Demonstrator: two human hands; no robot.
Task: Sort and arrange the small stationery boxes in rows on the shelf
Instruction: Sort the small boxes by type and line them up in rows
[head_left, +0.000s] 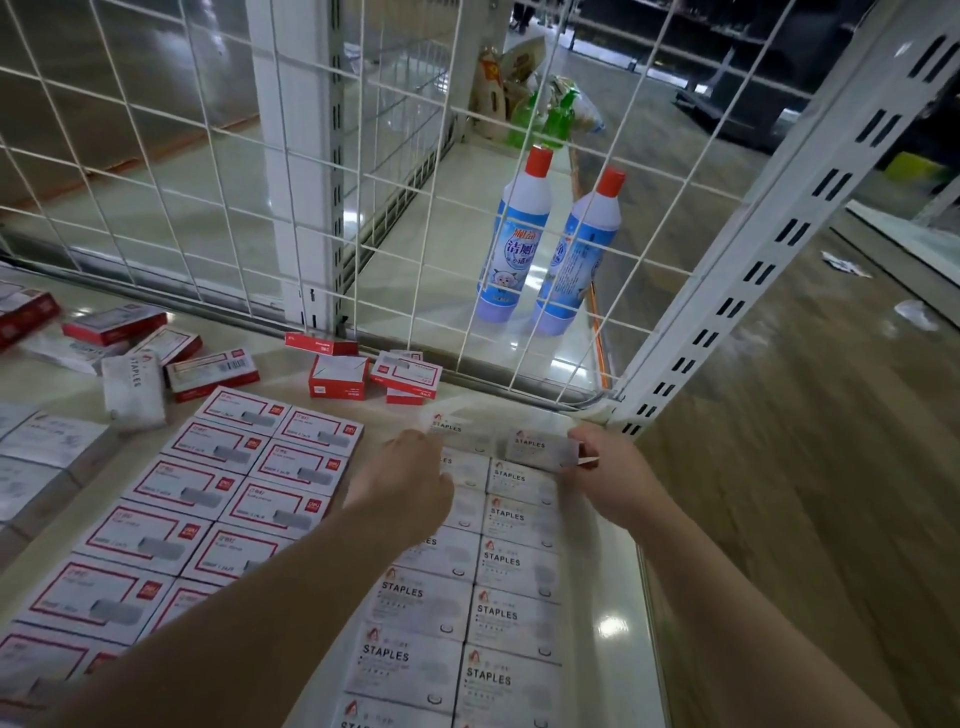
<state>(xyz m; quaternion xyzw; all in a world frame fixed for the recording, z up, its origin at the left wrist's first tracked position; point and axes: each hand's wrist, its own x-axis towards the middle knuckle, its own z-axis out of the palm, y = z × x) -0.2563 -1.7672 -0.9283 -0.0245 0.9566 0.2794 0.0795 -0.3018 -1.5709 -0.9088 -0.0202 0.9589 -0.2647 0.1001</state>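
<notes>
Head view: right hand (613, 475) pinches white cardboard STAPLES box (540, 448) at far end of white staple-box rows (498, 582); left hand (410, 486), fingers curled, touches neighbouring box (449, 428).

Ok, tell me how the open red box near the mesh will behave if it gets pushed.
The open red box stands apart on the smooth shelf, so it would probably slide easily. It looks like thin card and may be empty, so likely light, easily crushed, and apt to tip.
</notes>
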